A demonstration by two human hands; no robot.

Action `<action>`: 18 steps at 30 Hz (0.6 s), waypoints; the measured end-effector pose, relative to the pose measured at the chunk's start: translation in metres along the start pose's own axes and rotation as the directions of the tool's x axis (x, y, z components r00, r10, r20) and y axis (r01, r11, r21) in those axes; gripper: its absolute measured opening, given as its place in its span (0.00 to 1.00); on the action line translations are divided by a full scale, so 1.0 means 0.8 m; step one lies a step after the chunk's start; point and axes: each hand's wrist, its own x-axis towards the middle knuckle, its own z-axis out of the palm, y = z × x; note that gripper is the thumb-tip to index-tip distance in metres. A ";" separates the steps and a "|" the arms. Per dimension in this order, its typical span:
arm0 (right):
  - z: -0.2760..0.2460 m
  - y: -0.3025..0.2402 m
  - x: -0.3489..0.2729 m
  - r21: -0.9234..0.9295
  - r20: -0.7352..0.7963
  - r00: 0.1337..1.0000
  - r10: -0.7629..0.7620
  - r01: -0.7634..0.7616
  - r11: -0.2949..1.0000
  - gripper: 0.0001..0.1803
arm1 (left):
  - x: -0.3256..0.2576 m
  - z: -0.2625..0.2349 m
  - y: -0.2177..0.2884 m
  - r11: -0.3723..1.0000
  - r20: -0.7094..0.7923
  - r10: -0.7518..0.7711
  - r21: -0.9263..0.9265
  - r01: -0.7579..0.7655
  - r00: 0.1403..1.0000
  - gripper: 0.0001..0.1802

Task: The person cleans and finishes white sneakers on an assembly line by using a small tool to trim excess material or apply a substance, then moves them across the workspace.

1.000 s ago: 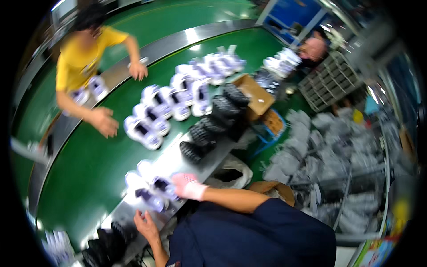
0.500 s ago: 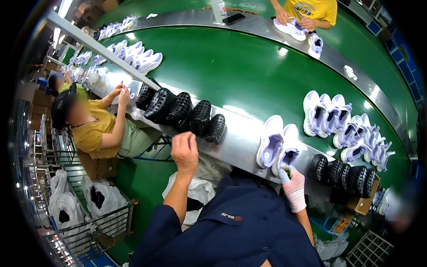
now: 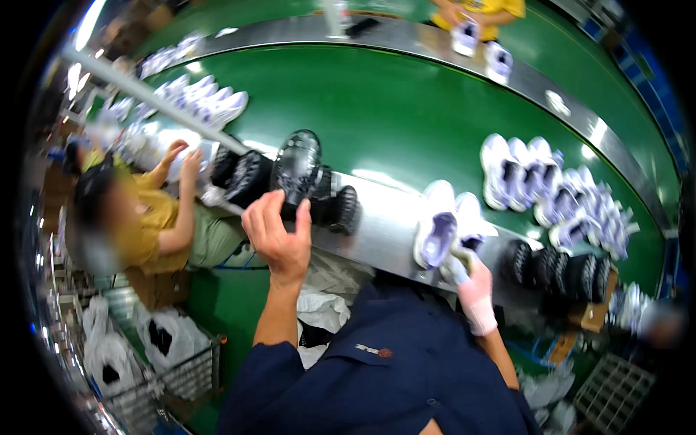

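Black form [image 3: 297, 161] in left hand [image 3: 280, 243], white shoe [image 3: 469, 215] at right hand [image 3: 475, 291]

Bare bench [image 3: 388, 217] leaves passage between the left black forms [image 3: 346, 210] and the near white shoes [image 3: 433, 226]; a slanting pole [image 3: 156, 102] bars the way at left.

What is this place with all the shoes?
Probably a shoe factory: rows of white-and-lilac sneakers stand on a long green work surface, and black, knobbly, rounded blocks line its grey metal edge.
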 end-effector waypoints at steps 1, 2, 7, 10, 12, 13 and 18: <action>0.009 -0.015 0.005 0.090 0.087 0.996 -0.026 0.018 0.996 0.26 | -0.012 0.002 0.028 0.995 0.069 0.039 -0.095 -0.032 0.997 0.22; 0.025 -0.019 0.012 0.275 0.167 0.985 -0.040 -0.008 0.961 0.30 | -0.026 0.008 0.057 0.979 0.131 0.092 -0.193 -0.065 0.987 0.23; 0.026 -0.035 0.003 0.797 0.384 0.918 0.096 -0.383 0.467 0.17 | -0.085 0.041 0.160 0.629 0.281 0.502 -0.768 -0.122 0.818 0.25; -0.016 -0.023 -0.014 0.613 0.557 0.806 0.201 -0.562 0.555 0.17 | -0.085 0.061 0.171 0.598 0.623 0.106 -0.663 0.451 0.775 0.24; -0.018 -0.017 -0.020 0.489 0.651 0.743 0.155 -0.566 0.663 0.19 | -0.098 0.099 0.184 0.364 0.803 0.037 -0.566 0.740 0.595 0.20; -0.012 -0.005 -0.022 0.442 0.556 0.818 0.144 -0.439 0.782 0.22 | -0.101 0.113 0.184 0.311 0.870 0.161 -0.492 0.813 0.465 0.16; -0.017 -0.015 -0.042 -0.648 0.101 0.995 -0.021 0.082 0.758 0.37 | -0.150 0.146 0.175 0.193 0.952 -0.051 -0.287 0.938 0.301 0.05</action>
